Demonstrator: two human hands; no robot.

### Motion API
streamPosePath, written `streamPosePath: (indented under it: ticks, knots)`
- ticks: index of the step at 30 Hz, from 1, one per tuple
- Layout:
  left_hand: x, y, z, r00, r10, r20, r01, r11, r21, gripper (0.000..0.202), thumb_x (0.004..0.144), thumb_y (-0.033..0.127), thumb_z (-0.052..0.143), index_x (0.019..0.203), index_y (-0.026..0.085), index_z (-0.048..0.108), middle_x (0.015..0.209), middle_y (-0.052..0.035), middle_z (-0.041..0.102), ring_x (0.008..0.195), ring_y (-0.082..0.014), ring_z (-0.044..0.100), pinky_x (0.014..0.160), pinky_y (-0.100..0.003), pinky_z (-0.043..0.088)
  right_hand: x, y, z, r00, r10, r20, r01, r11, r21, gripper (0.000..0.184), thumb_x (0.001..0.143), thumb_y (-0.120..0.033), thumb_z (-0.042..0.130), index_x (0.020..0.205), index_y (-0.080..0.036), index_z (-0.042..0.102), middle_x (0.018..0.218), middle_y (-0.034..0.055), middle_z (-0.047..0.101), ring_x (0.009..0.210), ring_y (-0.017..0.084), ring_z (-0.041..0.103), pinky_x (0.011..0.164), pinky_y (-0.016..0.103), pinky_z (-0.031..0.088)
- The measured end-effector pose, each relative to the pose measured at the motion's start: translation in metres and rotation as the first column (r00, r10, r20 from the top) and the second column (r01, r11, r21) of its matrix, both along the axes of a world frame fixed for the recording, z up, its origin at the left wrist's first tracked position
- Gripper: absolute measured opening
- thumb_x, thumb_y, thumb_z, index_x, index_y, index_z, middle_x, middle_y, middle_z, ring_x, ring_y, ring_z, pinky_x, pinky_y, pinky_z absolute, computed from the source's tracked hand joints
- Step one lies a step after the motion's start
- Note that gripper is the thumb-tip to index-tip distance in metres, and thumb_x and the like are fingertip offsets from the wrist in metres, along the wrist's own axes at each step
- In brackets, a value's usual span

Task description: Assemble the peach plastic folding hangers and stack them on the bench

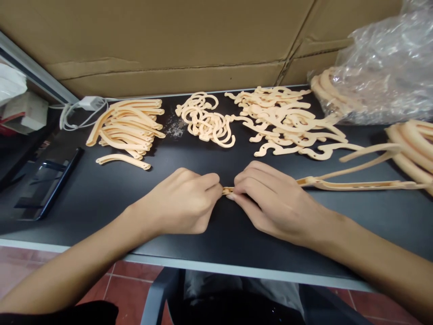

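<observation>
Over the middle of the dark table, my left hand (184,201) and my right hand (277,201) meet with closed fingers. Between their fingertips shows a short stretch of a cream plastic hanger part (228,191); my fingers hide the rest of it. Beyond my right hand lie long slim cream hanger pieces (365,185); whether they join the held part is hidden. Behind my hands are a pile of cream hooks (206,119) and a heap of wavy cream pieces (284,119). Curved hanger arms (130,126) are stacked to the left, with a single curved arm (123,160) in front.
A dark phone (47,183) lies at the left, and a white charger with cable (90,104) behind it. A clear plastic bag (389,67) stands back right, with bundled cream pieces (414,149) before it. Cardboard (169,40) lines the back. The table's front edge (216,266) is close.
</observation>
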State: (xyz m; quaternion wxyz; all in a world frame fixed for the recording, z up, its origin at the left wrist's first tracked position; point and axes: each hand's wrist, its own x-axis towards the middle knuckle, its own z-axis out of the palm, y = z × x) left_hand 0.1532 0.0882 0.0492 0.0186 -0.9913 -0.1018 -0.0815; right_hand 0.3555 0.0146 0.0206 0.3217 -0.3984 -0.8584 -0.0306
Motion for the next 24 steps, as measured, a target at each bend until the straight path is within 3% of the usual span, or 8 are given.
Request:
streamPosePath:
  ticks: [5,11,19,24]
  knots:
    - [-0.001,0.006,-0.004,0.999,-0.016,0.051,0.026,0.977,-0.213,0.028,0.093,0.010,0.048,0.069,0.015,0.062,0.066,-0.0003,0.049,0.053,-0.0128,0.044,0.050,-0.031,0.031,0.003,-0.002,0.002,0.997,0.037,0.061,-0.041,0.997,0.068,0.024,0.090,0.000,0.055,0.071,-0.013,0.062,0.072,0.0107,0.065,0.069,0.020,0.054,0.063,0.036,0.050]
    - [0.000,0.011,-0.004,0.995,-0.014,0.094,0.045,0.942,-0.333,0.027,0.094,0.010,0.048,0.074,0.013,0.066,0.066,-0.0001,0.049,0.056,-0.0121,0.045,0.053,-0.029,0.035,0.004,-0.001,0.003,0.996,0.032,0.077,-0.037,0.997,0.063,0.025,0.090,0.000,0.054,0.070,-0.014,0.062,0.072,0.0096,0.065,0.068,0.020,0.053,0.065,0.036,0.050]
    - [-0.002,0.021,-0.003,0.990,0.059,0.130,-0.007,0.929,-0.369,0.015,0.094,0.017,0.052,0.087,0.014,0.065,0.071,0.0005,0.055,0.057,-0.0098,0.048,0.054,-0.025,0.036,-0.004,0.003,-0.003,0.997,-0.074,-0.014,0.074,0.997,-0.001,0.029,0.100,-0.014,0.048,0.073,-0.014,0.060,0.071,0.0078,0.062,0.069,0.018,0.052,0.067,0.034,0.048]
    - [-0.004,0.022,0.003,0.983,0.117,0.144,-0.065,0.944,-0.324,0.013,0.093,0.023,0.057,0.095,0.015,0.066,0.077,-0.0008,0.061,0.066,-0.0123,0.056,0.061,-0.025,0.042,-0.008,0.003,-0.007,0.988,-0.111,-0.106,0.111,0.994,-0.001,0.025,0.100,-0.018,0.048,0.077,-0.017,0.057,0.075,0.0066,0.060,0.071,0.018,0.053,0.067,0.032,0.047]
